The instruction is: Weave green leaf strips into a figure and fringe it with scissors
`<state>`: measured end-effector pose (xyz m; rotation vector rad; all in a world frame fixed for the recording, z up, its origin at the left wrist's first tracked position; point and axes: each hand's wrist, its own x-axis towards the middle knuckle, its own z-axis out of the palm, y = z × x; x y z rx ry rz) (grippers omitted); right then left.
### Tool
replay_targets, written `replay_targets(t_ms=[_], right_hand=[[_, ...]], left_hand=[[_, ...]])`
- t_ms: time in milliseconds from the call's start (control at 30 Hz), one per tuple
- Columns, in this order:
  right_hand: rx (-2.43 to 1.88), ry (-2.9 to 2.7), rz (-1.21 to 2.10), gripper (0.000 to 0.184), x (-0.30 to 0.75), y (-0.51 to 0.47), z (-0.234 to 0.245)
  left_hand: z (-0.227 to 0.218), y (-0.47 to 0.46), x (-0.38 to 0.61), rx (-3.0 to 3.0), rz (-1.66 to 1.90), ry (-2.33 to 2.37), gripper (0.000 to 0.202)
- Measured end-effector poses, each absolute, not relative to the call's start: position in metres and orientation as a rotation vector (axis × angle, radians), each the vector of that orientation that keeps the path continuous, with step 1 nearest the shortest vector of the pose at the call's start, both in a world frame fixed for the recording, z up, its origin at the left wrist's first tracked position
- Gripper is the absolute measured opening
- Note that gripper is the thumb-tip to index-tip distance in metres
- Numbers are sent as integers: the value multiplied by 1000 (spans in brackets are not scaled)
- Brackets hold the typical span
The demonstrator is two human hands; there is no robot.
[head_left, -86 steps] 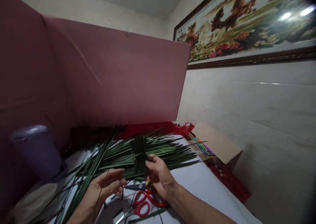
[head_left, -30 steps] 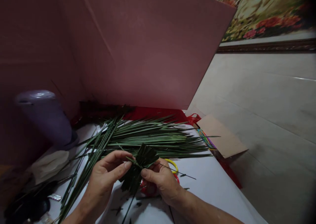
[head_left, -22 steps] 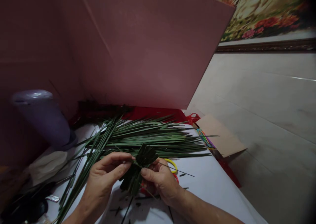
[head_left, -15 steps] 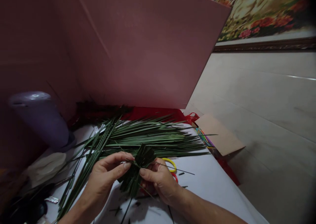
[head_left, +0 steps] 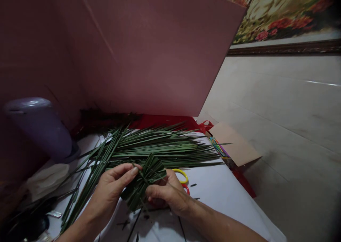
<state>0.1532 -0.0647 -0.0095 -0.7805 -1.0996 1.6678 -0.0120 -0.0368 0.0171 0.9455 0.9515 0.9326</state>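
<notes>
Pleated leaf fan (head_left: pixel 142 181) held by both hands (head_left: pixel 113 183) (head_left: pixel 173 195) above white tabletop (head_left: pixel 215 192)

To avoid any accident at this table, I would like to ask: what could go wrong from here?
The folded leaves may spring open if the grip of the left hand or the right hand slips. The scissors, with their handles close beside the right hand, could be knocked. The long leaves beside the left forearm might get brushed aside.
</notes>
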Motion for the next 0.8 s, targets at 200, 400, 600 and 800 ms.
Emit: replay_targets(t_ms=[200,400,600,800], right_hand=[[-1090,-1504,1067,14,189,-43,10],[-1176,-1736,716,10,174,-48,31],[-1160,-2067,510,2,150,-54,36],[-1156,-2107,480,9,153,-50,34]], left_hand=[[23,-30,-24,975,883,992,15],[15,-33,-21,1322,750,969,21],[10,-32,-19,1604,714,907,20],[9,-33,-19,1429,717,938,16]])
